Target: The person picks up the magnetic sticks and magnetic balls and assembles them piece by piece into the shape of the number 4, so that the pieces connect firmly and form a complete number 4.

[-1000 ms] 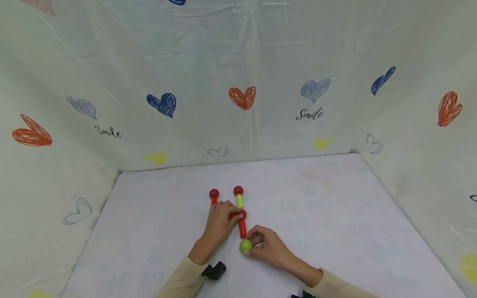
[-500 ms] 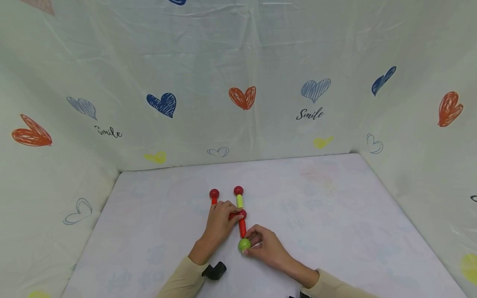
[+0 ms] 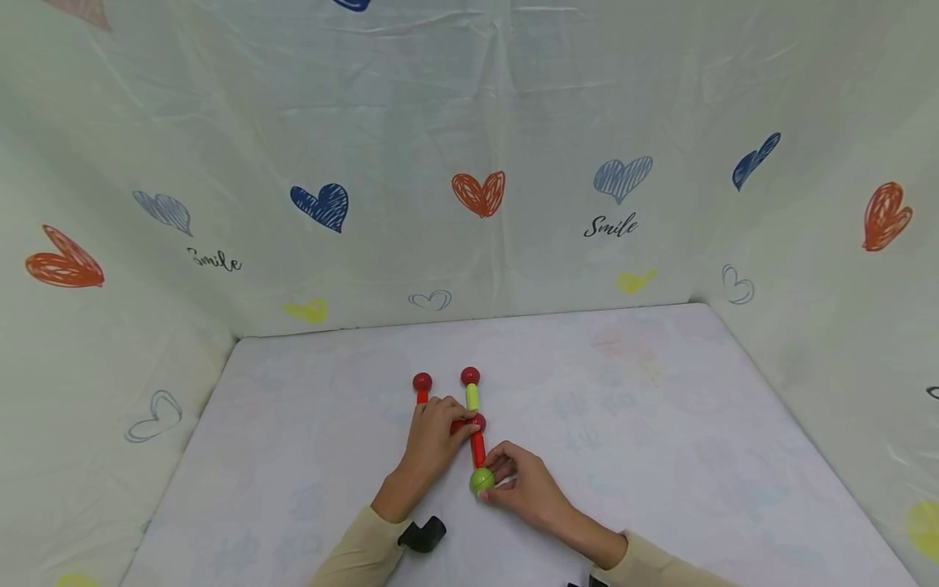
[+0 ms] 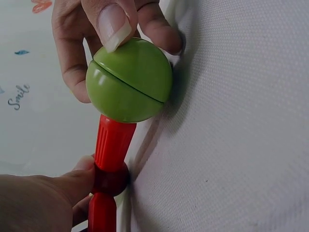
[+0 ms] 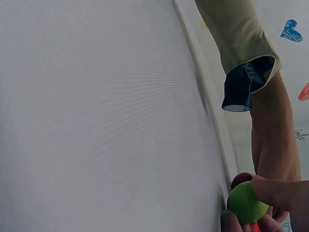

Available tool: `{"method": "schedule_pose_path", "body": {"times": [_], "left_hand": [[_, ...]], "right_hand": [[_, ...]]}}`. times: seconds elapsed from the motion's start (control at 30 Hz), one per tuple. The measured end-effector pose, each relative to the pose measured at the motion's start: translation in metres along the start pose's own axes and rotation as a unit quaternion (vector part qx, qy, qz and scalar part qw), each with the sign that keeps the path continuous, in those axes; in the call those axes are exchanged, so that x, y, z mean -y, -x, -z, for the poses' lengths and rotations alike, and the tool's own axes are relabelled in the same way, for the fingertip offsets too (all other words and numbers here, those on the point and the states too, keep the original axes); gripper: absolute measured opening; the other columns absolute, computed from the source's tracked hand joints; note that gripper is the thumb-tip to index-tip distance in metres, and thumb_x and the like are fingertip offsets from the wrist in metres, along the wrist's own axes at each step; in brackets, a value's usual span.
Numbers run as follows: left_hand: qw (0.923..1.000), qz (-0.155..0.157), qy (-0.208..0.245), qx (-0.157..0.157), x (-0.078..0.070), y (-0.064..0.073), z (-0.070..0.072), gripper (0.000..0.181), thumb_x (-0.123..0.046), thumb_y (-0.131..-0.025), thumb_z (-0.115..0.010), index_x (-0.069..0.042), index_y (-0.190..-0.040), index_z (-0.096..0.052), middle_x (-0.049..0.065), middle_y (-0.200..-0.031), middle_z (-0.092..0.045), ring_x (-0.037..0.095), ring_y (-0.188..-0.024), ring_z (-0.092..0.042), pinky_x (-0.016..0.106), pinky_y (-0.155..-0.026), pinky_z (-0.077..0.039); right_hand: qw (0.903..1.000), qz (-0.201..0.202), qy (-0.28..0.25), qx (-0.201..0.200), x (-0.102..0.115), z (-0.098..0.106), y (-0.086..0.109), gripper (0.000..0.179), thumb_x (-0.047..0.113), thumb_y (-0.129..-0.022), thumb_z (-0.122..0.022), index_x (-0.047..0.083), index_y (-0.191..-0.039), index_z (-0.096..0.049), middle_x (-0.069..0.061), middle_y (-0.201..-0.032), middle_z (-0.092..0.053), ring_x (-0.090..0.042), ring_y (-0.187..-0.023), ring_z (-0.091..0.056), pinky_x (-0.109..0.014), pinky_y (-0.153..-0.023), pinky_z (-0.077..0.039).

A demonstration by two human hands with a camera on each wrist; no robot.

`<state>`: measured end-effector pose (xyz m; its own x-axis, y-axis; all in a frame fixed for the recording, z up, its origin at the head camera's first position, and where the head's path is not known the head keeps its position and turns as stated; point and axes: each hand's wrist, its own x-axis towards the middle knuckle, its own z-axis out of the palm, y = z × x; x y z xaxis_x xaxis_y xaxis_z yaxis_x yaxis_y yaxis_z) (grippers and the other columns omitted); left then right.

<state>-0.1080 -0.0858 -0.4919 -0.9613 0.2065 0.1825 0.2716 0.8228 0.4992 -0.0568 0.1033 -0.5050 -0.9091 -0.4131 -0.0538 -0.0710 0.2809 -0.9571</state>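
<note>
On the table lies a joined toy frame of balls and rods. My left hand (image 3: 431, 440) grips the dark red ball (image 3: 478, 422) at its middle joint, and its fingers cover part of a red rod running left. From that ball a yellow-green rod (image 3: 472, 397) leads back to another red ball (image 3: 470, 376), and a red rod (image 3: 478, 449) points toward me. At that rod's near end, my right hand (image 3: 530, 487) pinches a green ball (image 4: 129, 80) with a groove across it. In the left wrist view the green ball meets the rod's end; how deep it sits is hidden.
A third red ball (image 3: 421, 381) on a red rod stands at the back left of the frame, partly behind the left hand. A black wrist camera (image 3: 422, 534) is strapped to the left sleeve. A heart-printed curtain (image 3: 396, 244) encloses the white table (image 3: 660, 408).
My right hand has moved the green ball slightly left and away from me, from just short of the red rod's near end to against it. The left hand keeps its hold.
</note>
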Motion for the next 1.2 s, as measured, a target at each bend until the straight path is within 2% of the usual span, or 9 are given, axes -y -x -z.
{"method": "schedule_pose_path", "body": {"times": [0.3, 0.8, 1.0, 1.2], "left_hand": [[1.0, -0.003, 0.006, 0.001, 0.0, 0.0, 0.001, 0.023, -0.019, -0.087, -0.088, -0.01, -0.108, -0.084, 0.001, -0.093, -0.073, 0.018, -0.088, -0.059, 0.04, -0.086, -0.044], [0.9998, 0.0, 0.019, 0.001, -0.002, 0.001, 0.001, 0.023, -0.017, -0.088, -0.088, -0.008, -0.108, -0.084, 0.001, -0.093, -0.073, 0.019, -0.089, -0.06, 0.041, -0.087, -0.045], [0.9996, -0.002, 0.027, 0.002, 0.002, -0.001, 0.0, 0.023, -0.018, -0.088, -0.088, -0.009, -0.108, -0.084, 0.0, -0.093, -0.073, 0.018, -0.088, -0.06, 0.042, -0.089, -0.045], [0.9997, -0.008, 0.024, 0.003, 0.005, -0.001, -0.001, 0.022, -0.02, -0.087, -0.089, -0.01, -0.106, -0.083, -0.001, -0.094, -0.074, 0.016, -0.088, -0.06, 0.041, -0.087, -0.045]], "right_hand": [[0.9998, -0.014, 0.013, 0.007, 0.002, 0.0, -0.002, 0.036, 0.0, -0.084, -0.086, 0.001, -0.113, -0.064, -0.005, -0.103, -0.069, -0.009, -0.09, -0.067, -0.019, -0.077, -0.057], [0.9992, -0.009, 0.027, 0.027, 0.003, 0.005, -0.005, 0.036, 0.001, -0.083, -0.087, 0.002, -0.109, -0.063, -0.003, -0.1, -0.069, -0.007, -0.086, -0.066, -0.02, -0.073, -0.057], [0.9985, 0.005, 0.036, 0.04, 0.003, 0.014, -0.005, 0.033, 0.006, -0.085, -0.087, 0.003, -0.109, -0.065, -0.004, -0.103, -0.07, -0.007, -0.084, -0.067, -0.022, -0.074, -0.057], [0.9991, -0.002, 0.031, 0.029, -0.001, 0.031, -0.006, 0.031, 0.007, -0.087, -0.085, 0.0, -0.111, -0.066, -0.007, -0.103, -0.07, -0.008, -0.085, -0.068, -0.023, -0.074, -0.056]]}}
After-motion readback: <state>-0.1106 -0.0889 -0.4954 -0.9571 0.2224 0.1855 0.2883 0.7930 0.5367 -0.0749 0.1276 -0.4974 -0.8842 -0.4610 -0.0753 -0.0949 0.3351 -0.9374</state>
